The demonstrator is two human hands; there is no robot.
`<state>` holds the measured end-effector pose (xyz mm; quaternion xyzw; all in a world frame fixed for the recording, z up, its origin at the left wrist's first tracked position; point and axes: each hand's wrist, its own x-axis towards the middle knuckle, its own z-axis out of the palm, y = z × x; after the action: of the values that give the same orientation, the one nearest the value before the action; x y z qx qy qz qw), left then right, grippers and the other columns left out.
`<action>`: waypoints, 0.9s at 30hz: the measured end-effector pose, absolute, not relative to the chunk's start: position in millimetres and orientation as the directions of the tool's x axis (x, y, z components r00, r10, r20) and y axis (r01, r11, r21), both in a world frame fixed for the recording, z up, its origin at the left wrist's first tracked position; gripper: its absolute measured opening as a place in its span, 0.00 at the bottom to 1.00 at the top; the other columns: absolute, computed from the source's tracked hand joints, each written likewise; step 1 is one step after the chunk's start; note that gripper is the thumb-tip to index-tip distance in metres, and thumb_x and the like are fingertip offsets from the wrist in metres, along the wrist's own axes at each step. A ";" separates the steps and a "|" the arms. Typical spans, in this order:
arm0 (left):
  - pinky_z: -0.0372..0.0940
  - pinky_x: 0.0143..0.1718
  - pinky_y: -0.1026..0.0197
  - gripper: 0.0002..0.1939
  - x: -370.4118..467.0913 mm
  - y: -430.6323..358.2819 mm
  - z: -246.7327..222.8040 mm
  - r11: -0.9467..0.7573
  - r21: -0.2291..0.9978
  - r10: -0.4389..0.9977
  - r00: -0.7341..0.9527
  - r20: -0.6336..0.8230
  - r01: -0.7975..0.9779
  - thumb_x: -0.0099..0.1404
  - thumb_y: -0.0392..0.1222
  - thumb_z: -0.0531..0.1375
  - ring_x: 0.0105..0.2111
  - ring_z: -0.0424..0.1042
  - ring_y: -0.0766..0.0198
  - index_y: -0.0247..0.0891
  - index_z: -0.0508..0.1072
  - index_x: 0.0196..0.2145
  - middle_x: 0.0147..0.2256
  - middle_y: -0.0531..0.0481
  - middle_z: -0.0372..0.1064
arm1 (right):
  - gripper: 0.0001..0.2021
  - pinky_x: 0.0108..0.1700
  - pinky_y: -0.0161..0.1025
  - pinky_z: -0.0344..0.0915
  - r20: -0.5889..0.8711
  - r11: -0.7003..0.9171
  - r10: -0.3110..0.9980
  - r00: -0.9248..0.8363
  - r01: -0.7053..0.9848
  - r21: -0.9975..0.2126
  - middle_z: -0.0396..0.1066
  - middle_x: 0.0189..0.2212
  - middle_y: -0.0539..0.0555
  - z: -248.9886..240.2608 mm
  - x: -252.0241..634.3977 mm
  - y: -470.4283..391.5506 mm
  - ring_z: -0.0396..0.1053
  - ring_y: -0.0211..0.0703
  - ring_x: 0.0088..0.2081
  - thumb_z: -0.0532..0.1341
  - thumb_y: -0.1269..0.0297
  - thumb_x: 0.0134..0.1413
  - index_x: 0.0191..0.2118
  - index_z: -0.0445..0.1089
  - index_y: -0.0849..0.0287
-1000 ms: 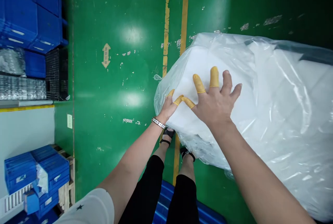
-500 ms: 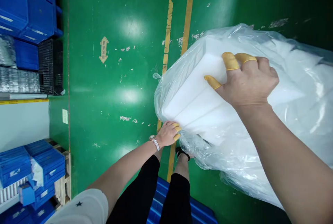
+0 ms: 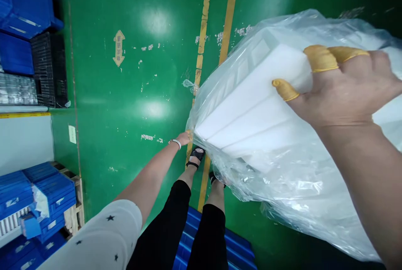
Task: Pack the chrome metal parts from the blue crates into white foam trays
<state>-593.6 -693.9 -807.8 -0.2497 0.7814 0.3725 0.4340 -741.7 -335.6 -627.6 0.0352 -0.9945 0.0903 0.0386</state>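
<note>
A large clear plastic bag (image 3: 282,184) full of white foam-like sheets (image 3: 241,119) stands tilted on the right. My right hand (image 3: 348,81), with yellow finger cots on the thumb and two fingers, grips its upper part, thumb and fingers curled on the bagged sheets. Lower down, my left hand (image 3: 185,137) is closed at the bag's near left edge, partly hidden by the plastic. A twisted plastic tip (image 3: 189,85) sticks out from the bag's left side.
Yellow lines (image 3: 229,14) run along the green floor. Blue crates (image 3: 28,2) and a black crate (image 3: 50,71) stand at upper left; more blue crates (image 3: 53,192) sit on a wooden pallet (image 3: 73,215) at lower left. A blue slatted base (image 3: 238,249) lies by my legs.
The bag's upper part has risen closer to the camera, my right hand moving right with it. My left hand has shifted up and left along the bag's edge.
</note>
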 end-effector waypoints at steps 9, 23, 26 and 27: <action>0.54 0.68 0.46 0.49 -668.7 -642.2 -728.9 0.447 0.869 0.197 -0.925 -0.325 -0.210 0.63 0.59 0.66 0.68 0.56 0.48 0.48 0.47 0.72 0.70 0.41 0.51 | 0.39 0.52 0.58 0.55 0.257 0.930 -0.045 -0.965 -0.134 -0.341 0.66 0.58 0.67 -645.6 -730.0 -323.0 0.62 0.61 0.58 0.47 0.35 0.65 0.66 0.62 0.65; 0.49 0.71 0.48 0.47 -707.6 -585.4 -720.4 0.387 0.879 0.240 -0.890 -0.388 -0.279 0.58 0.57 0.70 0.69 0.55 0.48 0.42 0.57 0.69 0.69 0.42 0.54 | 0.33 0.46 0.50 0.71 -0.400 -0.008 0.665 -0.631 0.529 -0.848 0.59 0.56 0.60 -676.7 -567.6 -366.4 0.65 0.50 0.52 0.65 0.51 0.44 0.56 0.59 0.53; 0.51 0.70 0.46 0.47 -706.4 -582.0 -715.8 0.384 0.860 0.199 -0.879 -0.434 -0.337 0.58 0.56 0.70 0.67 0.58 0.49 0.44 0.57 0.69 0.68 0.44 0.58 | 0.32 0.46 0.50 0.69 -0.476 -0.095 0.670 -0.569 0.570 -0.816 0.64 0.47 0.56 -677.2 -577.6 -356.0 0.67 0.47 0.45 0.65 0.52 0.40 0.53 0.60 0.54; 0.52 0.70 0.46 0.46 -706.0 -580.0 -712.3 0.386 0.859 0.187 -0.883 -0.430 -0.336 0.59 0.56 0.70 0.66 0.60 0.49 0.44 0.58 0.69 0.66 0.44 0.61 | 0.32 0.48 0.51 0.68 -0.508 -0.127 0.666 -0.547 0.587 -0.799 0.66 0.45 0.55 -673.4 -580.8 -351.7 0.67 0.47 0.45 0.65 0.52 0.39 0.52 0.60 0.55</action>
<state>-706.0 -580.0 -712.3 -0.0467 0.7981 0.5519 0.2371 -580.8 -351.7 -673.4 -0.4749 -0.6597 0.5815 0.0337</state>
